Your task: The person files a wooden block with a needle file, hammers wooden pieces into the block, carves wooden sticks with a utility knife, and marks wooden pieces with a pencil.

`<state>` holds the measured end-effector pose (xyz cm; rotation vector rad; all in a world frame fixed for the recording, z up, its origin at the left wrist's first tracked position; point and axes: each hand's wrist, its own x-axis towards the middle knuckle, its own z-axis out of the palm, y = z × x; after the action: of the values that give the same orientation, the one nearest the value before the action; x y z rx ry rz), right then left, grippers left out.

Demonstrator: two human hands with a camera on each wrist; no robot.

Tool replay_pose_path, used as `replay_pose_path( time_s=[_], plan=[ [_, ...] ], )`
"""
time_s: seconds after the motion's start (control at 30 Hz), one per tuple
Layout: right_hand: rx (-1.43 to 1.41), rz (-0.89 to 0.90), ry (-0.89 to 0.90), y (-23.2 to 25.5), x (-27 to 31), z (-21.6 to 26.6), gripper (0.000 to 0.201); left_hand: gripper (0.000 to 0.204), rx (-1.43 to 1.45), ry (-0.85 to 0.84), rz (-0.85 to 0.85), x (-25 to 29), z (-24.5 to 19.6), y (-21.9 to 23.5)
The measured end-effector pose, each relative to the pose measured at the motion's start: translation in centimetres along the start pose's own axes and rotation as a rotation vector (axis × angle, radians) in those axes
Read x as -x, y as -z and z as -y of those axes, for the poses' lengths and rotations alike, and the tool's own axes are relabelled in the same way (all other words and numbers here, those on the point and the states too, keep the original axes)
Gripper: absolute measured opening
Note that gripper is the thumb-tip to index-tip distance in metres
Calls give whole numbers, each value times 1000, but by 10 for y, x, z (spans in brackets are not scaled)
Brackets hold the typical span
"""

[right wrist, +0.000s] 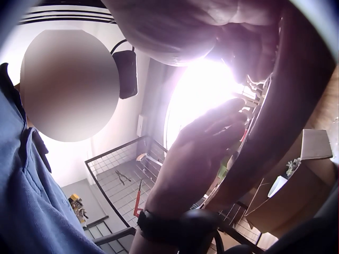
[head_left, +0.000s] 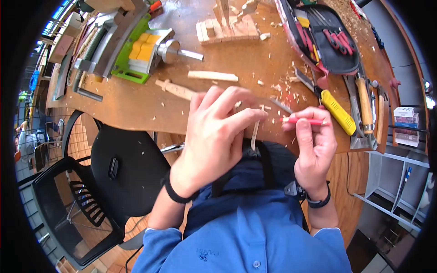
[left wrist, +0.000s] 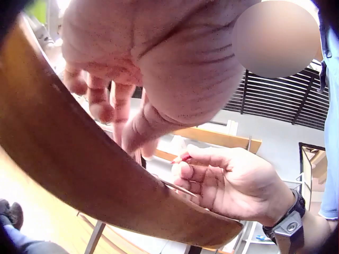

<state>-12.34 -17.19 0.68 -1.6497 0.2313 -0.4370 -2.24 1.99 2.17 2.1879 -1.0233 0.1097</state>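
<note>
A red pencil (head_left: 309, 121) lies across the fingers of my right hand (head_left: 316, 148), pinched under the thumb, its tip toward the left. My left hand (head_left: 214, 129) is held palm down over the bench's front edge. Its thumb and index finger come together at a thin wooden strip (head_left: 256, 132) with a small crosspiece at its upper end; the other fingers spread and blur. Past the left hand lie a sword-shaped wooden piece (head_left: 176, 89), partly covered by that hand, and a pale wooden stick (head_left: 213, 75).
Right of the hands lie a yellow utility knife (head_left: 337, 112), a wooden-handled tool (head_left: 364, 104) and an open tool case (head_left: 325, 38). A green-framed vise (head_left: 141, 52) stands at left, a wooden block stand (head_left: 227, 31) at the back. Shavings litter the bench (head_left: 132, 107); a black chair (head_left: 127, 168) stands left.
</note>
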Motion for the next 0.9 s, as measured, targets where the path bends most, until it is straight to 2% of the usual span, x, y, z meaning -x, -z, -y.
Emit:
replay_pose_path(
  time_s=[0.03,0.13,0.57,0.63,0.73,0.9],
  plan=[
    [3,8,24,2,0,-1,14,42,7,14,12,1,2,1],
    [-14,23,18,3,-3,-3,16,37,10,-102,67,-3,6,2],
    [-17,-41,20,0,8,0,15,28,-51,-69,37,7,-1,-3],
    [-1,-35,22,-1,8,1,14,29,-12,1,-56,8,-3,-6],
    [-1,-48,4,-5,8,3,14,32,-13,19,-157,10,-1,-9],
    [-42,-32,-11,-9,4,5,13,29,-8,-67,-155,17,5,-10]
  ],
)
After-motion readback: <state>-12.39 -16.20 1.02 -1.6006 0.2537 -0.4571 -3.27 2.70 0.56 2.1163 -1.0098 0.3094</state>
